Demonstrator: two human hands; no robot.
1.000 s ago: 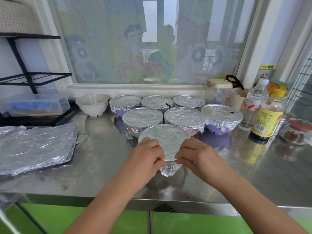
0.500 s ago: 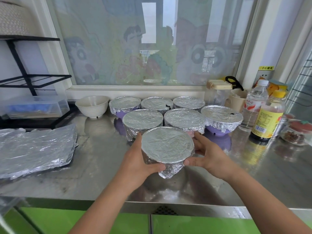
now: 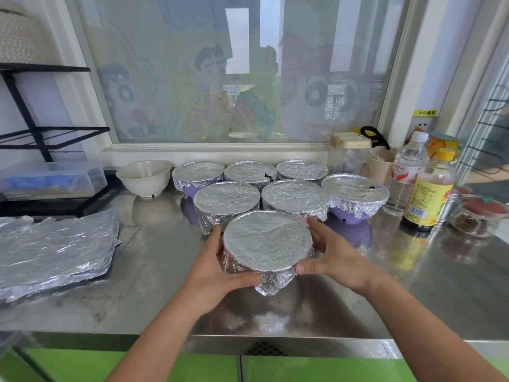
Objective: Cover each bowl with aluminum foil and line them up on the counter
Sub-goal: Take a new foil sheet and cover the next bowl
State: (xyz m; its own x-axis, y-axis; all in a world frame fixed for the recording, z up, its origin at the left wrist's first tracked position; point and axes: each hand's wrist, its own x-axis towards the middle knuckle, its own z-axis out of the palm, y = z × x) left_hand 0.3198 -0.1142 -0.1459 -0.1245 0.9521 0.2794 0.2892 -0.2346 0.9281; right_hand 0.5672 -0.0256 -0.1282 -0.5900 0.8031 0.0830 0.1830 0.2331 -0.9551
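Presently the left hand (image 3: 212,268) cups the left flank of the bowl (image 3: 267,241), fingers curled behind it and the thumb pressed across the near foil skirt. The bowl sits between both hands, near the front middle of the counter (image 3: 413,285); whether its base touches the steel cannot be told. Its foiled mouth faces up, rim about level, and being round it has no long axis. A crumpled foil tail hangs from the near edge. The right hand (image 3: 333,257) holds the right flank likewise, span wide, thumb on the near rim.

At far left lie loose foil sheets (image 3: 55,249). A bare white bowl (image 3: 144,176) stands at the back. Six covered bowls (image 3: 227,197) stand in two rows just behind the held one. Two bottles (image 3: 427,194) stand at right.
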